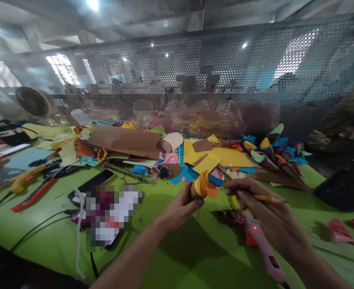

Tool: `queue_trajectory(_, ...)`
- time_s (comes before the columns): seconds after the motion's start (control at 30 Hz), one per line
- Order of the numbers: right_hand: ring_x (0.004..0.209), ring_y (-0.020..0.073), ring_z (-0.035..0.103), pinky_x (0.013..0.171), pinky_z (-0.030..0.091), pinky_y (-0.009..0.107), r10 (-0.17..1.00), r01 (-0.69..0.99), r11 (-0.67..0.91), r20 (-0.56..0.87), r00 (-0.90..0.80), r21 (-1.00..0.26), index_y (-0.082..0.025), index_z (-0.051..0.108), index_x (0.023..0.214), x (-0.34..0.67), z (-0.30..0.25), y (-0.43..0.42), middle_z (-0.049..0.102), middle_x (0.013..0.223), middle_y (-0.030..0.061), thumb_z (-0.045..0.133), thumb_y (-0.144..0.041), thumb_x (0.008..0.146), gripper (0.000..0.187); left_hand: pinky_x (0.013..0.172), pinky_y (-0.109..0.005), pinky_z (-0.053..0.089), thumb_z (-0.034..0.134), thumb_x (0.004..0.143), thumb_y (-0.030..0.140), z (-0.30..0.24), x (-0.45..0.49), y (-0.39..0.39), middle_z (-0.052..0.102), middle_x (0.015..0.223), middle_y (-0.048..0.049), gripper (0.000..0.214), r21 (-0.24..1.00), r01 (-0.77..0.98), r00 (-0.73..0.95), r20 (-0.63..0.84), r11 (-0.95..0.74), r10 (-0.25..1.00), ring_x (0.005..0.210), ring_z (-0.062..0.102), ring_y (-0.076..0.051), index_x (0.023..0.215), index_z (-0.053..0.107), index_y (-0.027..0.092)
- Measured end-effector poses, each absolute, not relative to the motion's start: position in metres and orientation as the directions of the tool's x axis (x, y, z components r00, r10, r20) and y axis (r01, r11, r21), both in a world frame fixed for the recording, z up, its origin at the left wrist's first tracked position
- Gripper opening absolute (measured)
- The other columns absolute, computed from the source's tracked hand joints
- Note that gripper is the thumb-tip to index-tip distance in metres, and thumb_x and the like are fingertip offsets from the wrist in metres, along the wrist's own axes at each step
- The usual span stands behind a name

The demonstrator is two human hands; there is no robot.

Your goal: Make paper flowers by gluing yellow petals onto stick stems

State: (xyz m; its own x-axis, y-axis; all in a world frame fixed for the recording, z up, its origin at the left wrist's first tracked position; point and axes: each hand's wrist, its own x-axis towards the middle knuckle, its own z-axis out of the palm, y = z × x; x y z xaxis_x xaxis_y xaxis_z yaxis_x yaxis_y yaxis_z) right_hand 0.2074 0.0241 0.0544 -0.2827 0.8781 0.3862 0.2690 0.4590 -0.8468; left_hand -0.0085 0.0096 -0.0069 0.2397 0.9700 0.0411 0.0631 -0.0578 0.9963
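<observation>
My left hand (184,202) is closed around a rolled yellow paper piece (201,184) with a twisted, layered top, held above the green table (189,257). Just to its right, my right hand (261,204) is closed on a slender yellow stick (270,198), whose end pokes out behind the fingers. A narrow grey tip (224,173) shows in front of those fingers; I cannot tell whether it belongs to the stick. Below the right hand lies a pink glue gun (263,249) with a lit red light. Its nozzle end is partly over red material.
Coloured paper scraps (225,156) and a brown paper sheet (125,141) line the back, before a perforated metal screen (177,80). Finished-looking paper cones (273,152) lie right. At left are a yellow glue gun (23,180), red cutter (35,196), black phone (95,182) and cables.
</observation>
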Motion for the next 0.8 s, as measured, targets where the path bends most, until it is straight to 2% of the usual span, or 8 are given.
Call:
queue_trajectory(0.17,0.075,0.0192,0.064,0.067,0.050,0.028,0.854,0.364,0.510,0.405,-0.328,-0.780,-0.024,0.072,0.094,0.197,0.046,0.021,0.070,0.085,0.0033,0.064,-0.036,0.088,0.015,0.082,-0.028,0.043,0.061,0.086,0.043,-0.015,-0.003,0.012,0.055,0.108,-0.0038,0.051,0.990,0.081,0.251,0.091,-0.114,0.964,0.095,0.050,-0.018,0.129,0.043,0.021)
queue_trajectory(0.27,0.070,0.0185,0.064,0.060,0.048,0.027,0.853,0.406,0.509,0.382,-0.354,-0.759,-0.025,0.072,0.093,0.194,0.040,0.022,0.070,0.081,0.0026,0.063,-0.033,0.088,0.014,0.078,-0.028,0.044,0.061,0.087,0.042,-0.016,0.000,0.012,0.056,0.104,-0.0037,0.046,0.975,0.147,0.247,0.126,-0.166,0.961,0.089,0.050,-0.017,0.124,0.044,0.020)
queue_trajectory(0.43,0.079,0.0197,0.066,0.071,0.049,0.028,0.829,0.447,0.551,0.398,-0.393,-0.705,-0.024,0.070,0.088,0.194,0.034,0.025,0.072,0.086,0.0022,0.063,-0.027,0.088,0.008,0.068,-0.028,0.041,0.060,0.085,0.036,-0.015,0.004,0.012,0.060,0.093,-0.0036,0.041,0.927,0.337,0.172,0.112,-0.165,0.979,0.076,0.051,-0.016,0.120,0.047,0.019)
queue_trajectory(0.63,0.073,0.0184,0.063,0.066,0.045,0.028,0.825,0.526,0.563,0.393,-0.406,-0.638,-0.024,0.066,0.084,0.193,0.032,0.022,0.069,0.082,0.0008,0.061,-0.022,0.087,0.006,0.066,-0.030,0.039,0.057,0.087,0.040,-0.019,0.007,0.013,0.065,0.095,-0.0063,0.042,0.872,0.438,0.167,0.158,-0.217,0.973,0.076,0.056,-0.020,0.122,0.048,0.020)
queue_trajectory(0.8,0.073,0.0176,0.061,0.066,0.044,0.027,0.834,0.538,0.551,0.415,-0.362,-0.638,-0.023,0.063,0.081,0.188,0.030,0.019,0.067,0.080,0.0008,0.061,-0.020,0.086,0.007,0.063,-0.030,0.039,0.058,0.087,0.041,-0.022,0.011,0.012,0.066,0.090,-0.0084,0.039,0.828,0.521,0.115,0.170,-0.205,0.979,0.074,0.059,-0.022,0.117,0.051,0.017)
